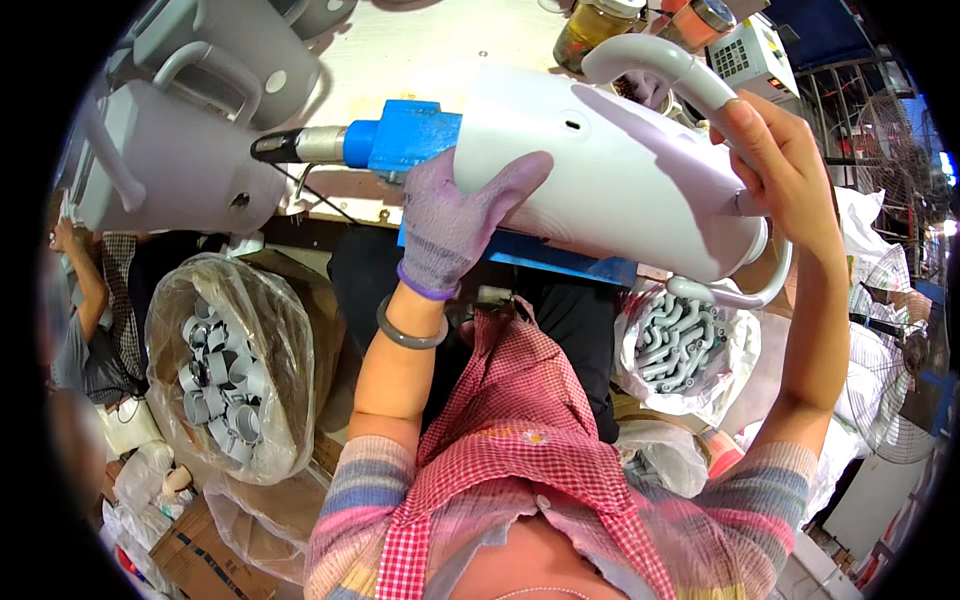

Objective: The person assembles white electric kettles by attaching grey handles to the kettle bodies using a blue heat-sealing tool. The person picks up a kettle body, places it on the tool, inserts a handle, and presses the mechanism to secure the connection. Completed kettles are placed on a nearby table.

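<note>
A large light-grey plastic jug [600, 170] lies tilted across the work area, a small slot showing in its wall. My left hand [450, 215], in a purple-grey glove, grips its left end; the thumb lies along the wall and the other fingers are mostly hidden. My bare right hand [775, 160] is closed around the jug's thick curved handle [660, 65]. A second, thinner loop handle [745, 295] sticks out at the right end. Beside my glove, a blue fixture [415, 135] with a metal cylinder [322, 144] and black cable end points toward the jug; part of it is hidden behind the jug.
More grey jugs [180, 160] stand at the left of the table [400, 45]. Below are a plastic-lined bag of grey ring-like parts [225, 380] and a white bag of curved grey handles [680, 345]. Jars [595, 30] and a white box [755, 55] sit far right. Another person's arm [85, 275] shows at left.
</note>
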Available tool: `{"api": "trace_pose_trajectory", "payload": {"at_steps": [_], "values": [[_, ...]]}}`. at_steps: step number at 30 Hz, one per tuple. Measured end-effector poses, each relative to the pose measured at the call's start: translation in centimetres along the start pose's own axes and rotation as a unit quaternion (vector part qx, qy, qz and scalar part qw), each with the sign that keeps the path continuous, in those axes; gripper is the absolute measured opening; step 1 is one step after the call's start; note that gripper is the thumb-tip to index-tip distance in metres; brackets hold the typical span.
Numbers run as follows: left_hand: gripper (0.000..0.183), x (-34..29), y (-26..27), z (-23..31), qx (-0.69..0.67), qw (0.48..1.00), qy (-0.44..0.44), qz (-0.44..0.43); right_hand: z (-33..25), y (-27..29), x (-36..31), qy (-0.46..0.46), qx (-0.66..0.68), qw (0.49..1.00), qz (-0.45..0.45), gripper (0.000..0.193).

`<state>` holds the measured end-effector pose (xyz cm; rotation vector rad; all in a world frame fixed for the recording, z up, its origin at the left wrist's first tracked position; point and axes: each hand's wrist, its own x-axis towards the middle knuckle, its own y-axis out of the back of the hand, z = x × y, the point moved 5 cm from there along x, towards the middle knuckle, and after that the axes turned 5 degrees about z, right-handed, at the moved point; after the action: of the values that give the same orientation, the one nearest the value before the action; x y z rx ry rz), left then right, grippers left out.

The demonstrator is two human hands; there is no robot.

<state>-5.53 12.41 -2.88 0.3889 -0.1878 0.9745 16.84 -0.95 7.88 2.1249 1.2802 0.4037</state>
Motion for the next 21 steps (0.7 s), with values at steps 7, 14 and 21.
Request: {"api": "trace_pose_trajectory", "payload": {"at_steps": [7, 14, 21], "values": [[0.045, -0.6, -0.3, -0.9, -0.080, 0.988, 0.130, 0.015, 0.5, 0.0, 0.0, -0.006, -0.012, 1.000, 0.010, 0.050], [0.039, -0.5, -0.3, -0.4, -0.078, 0.989, 0.125, 0.000, 0.6, 0.1, 0.0, -0.015, 0.002, 1.000, 0.019, 0.049], [0.046, -0.6, -0.6, -0.9, -0.121, 0.987, 0.109, -0.009, 1.2, 0.3, 0.2, 0.009, -0.003, 0.999, 0.039, 0.050]]}}
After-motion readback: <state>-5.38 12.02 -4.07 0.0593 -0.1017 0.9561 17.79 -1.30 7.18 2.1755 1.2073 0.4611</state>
